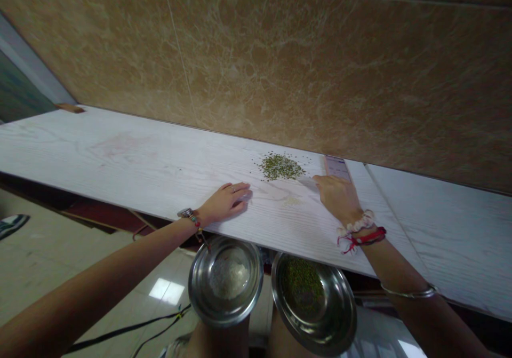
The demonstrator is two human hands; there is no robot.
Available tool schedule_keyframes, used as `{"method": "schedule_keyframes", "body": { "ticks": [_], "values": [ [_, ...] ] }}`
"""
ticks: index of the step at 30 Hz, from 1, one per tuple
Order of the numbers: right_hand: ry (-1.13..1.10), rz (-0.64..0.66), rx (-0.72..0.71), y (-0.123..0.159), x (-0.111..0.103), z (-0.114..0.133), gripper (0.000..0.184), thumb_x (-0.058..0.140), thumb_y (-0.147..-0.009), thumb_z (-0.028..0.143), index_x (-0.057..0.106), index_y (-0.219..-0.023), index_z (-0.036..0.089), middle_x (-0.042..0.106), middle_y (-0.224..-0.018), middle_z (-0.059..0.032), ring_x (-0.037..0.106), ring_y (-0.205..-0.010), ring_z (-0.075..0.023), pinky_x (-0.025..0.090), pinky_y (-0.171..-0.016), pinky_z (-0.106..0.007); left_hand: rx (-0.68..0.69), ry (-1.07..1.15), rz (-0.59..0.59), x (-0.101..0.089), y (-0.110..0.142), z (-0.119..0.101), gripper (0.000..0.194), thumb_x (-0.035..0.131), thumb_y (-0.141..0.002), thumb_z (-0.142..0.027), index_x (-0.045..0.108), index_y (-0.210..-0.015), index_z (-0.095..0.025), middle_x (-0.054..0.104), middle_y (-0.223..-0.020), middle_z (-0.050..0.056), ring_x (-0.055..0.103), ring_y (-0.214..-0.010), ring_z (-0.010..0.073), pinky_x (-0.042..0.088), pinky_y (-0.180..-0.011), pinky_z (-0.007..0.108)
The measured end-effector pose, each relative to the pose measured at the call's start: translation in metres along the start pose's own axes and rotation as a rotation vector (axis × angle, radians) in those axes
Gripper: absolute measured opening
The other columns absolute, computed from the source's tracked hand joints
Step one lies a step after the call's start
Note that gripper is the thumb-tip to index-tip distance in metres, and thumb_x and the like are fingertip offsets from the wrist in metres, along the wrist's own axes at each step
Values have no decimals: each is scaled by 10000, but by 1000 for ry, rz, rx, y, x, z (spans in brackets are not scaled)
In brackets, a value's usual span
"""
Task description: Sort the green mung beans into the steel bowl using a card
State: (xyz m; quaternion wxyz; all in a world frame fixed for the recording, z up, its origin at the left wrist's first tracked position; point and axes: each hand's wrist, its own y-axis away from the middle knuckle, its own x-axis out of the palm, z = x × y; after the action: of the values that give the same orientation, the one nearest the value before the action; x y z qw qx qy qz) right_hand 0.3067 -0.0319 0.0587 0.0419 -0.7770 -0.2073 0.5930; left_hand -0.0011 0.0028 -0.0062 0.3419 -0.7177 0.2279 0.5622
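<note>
Now one pile of green beans [280,166] is seen on the white table [192,160], between two hands: the left hand [227,203] laid flat, fingers extended; the right hand [338,195] curled, its grip unclear; two steel bowls [197,288] are kept below.

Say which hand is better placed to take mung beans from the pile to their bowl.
Probably the right hand: it is beside the mung bean pile, and nearer the steel bowl of mung beans. The left hand, on the pile's other side, is nearer the steel bowl with whitish contents.
</note>
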Motion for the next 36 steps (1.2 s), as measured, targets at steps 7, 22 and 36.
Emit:
{"method": "schedule_keyframes", "body": {
  "ticks": [7, 22, 36],
  "values": [
    [-29, 36, 7, -3, -3, 4, 295, 435, -841, 90, 666, -1018, 138, 722, -946, -92, 626, -873, -205, 387, -745, -292, 13, -5, -16, 2, 1, 1, 297, 447, -916, -265, 530, -1190, -187, 511, -1362, 96, 473, -1246, 210, 354, -1027, 390],
    [-17, -37, -19, 6, -3, 5, 272, 435, -835, 74, 668, -953, 153, 721, -895, -77, 611, -820, -194, 378, -720, -285, 10, -14, -19, 2, 0, 1, 290, 452, -912, -267, 538, -1180, -198, 508, -1367, 83, 481, -1237, 200, 352, -1030, 381],
    [-151, -115, -142, 23, -8, 14, 292, 424, -845, 88, 673, -979, 160, 715, -853, -69, 600, -793, -183, 379, -724, -288, 7, 19, 7, -2, -1, -1, 286, 444, -915, -268, 537, -1172, -184, 512, -1356, 101, 481, -1233, 215, 360, -1020, 390]
  ]
}}
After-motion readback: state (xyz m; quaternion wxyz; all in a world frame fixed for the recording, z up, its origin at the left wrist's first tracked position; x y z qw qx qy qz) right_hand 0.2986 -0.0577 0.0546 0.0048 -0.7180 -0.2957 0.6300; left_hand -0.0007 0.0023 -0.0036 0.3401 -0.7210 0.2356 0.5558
